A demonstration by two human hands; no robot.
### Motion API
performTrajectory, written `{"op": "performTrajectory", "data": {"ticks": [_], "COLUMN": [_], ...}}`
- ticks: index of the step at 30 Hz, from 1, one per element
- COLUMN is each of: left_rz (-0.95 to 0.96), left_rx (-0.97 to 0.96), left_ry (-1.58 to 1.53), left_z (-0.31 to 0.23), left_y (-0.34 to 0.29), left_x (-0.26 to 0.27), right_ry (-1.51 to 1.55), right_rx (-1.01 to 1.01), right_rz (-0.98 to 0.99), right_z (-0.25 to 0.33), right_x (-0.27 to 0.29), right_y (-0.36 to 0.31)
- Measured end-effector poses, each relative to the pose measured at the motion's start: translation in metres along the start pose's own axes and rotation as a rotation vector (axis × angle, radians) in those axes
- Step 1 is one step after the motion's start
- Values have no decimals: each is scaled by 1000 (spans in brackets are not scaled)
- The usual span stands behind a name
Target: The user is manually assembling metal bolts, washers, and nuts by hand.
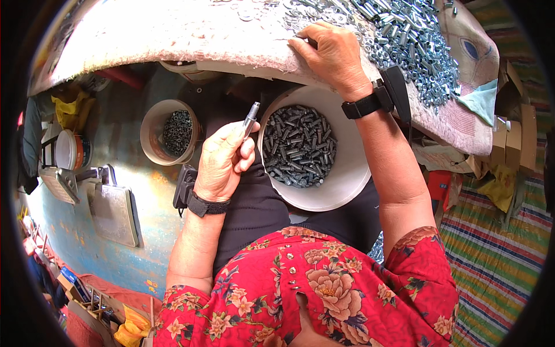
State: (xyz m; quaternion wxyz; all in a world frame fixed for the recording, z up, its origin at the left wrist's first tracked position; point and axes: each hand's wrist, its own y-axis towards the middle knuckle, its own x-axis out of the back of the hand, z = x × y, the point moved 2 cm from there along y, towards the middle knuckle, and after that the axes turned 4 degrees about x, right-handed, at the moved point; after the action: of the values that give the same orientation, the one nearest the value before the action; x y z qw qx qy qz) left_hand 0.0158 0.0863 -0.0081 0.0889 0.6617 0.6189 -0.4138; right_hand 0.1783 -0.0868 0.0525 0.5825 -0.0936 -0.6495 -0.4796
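Note:
My left hand (222,159) is closed round a shiny expansion bolt (251,118), its threaded end pointing up and away from me. At the table's near edge, my right hand (335,53) rests by a spread of flat metal washers (298,16). Its fingers are curled, with thumb and forefinger at the washers; whatever lies between them is too small or hidden to make out. To the right of that hand lies a large heap of silvery metal sleeves (399,40). Between my legs stands a white bucket (350,182) holding many dark grey metal bolts (300,144).
A smaller white bucket (151,132) of nuts stands at the left. Farther left are a platform scale (113,211) and a white tub (65,149). The table's padded cloth cover (173,40) overhangs the buckets. Cardboard boxes (520,139) and a striped floor sheet (497,254) lie right.

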Motion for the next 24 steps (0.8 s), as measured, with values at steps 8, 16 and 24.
{"op": "performTrajectory", "data": {"ticks": [8,16,24], "left_rz": [-1,37,169], "left_rx": [-5,-37,-43], "left_ry": [16,96,197], "left_z": [3,-4,22], "left_y": [-8,-9,-5], "left_x": [-9,-41,-74], "right_ry": [-180,456,1413], "right_rx": [-45,-140,-546], "right_rz": [126,-155,-46], "right_z": [10,7,49], "right_x": [-10,24,66], "right_y": [13,-17,-104]}}
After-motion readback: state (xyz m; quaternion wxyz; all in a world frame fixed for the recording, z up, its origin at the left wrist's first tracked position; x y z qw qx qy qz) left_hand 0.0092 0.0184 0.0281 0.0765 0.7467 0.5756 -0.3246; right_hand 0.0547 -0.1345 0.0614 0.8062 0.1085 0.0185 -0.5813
